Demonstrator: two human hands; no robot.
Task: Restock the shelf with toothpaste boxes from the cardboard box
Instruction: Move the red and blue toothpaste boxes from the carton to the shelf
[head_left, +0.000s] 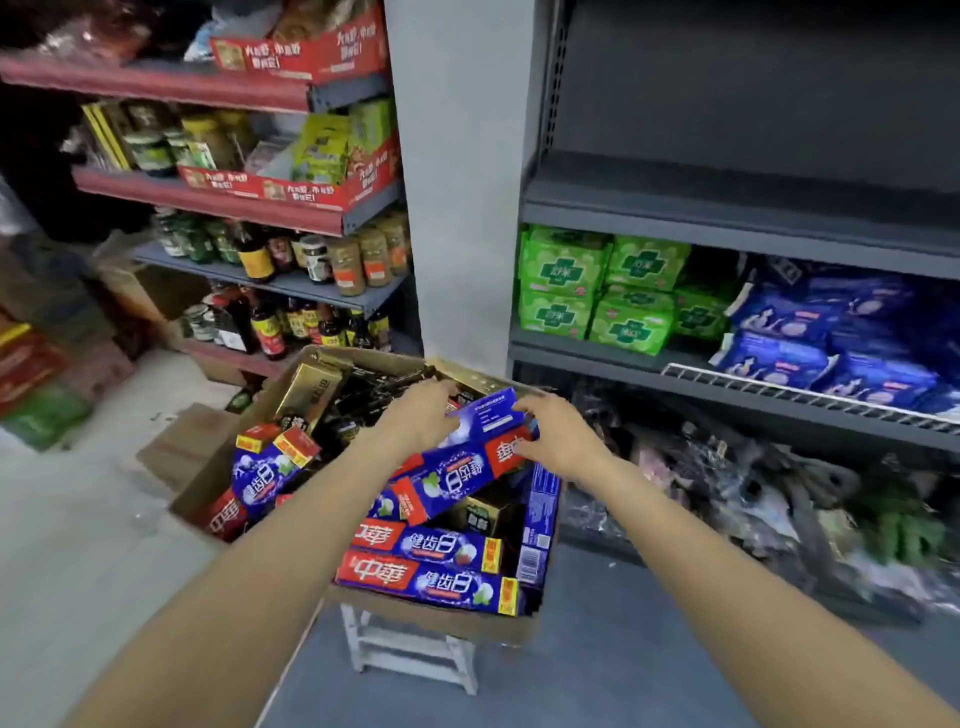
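An open cardboard box (208, 478) stands on a white stool (410, 649) and is full of blue-and-red toothpaste boxes, with gold and black ones toward the back. My left hand (421, 415) grips the left part of a blue toothpaste box (485, 415) lying on top of the pile. My right hand (558, 434) holds the right end of that box and touches the red end of a second tilted toothpaste box (457, 478) just below. The dark grey shelf (727, 208) on the right has a bare upper board.
Green packs (597, 291) and blue packs (831, 338) fill the shelf's middle level; dark bags (727, 483) crowd the bottom. A grey pillar (457, 182) separates it from left shelves of jars and bottles (322, 260). Cartons (36, 374) are stacked at far left.
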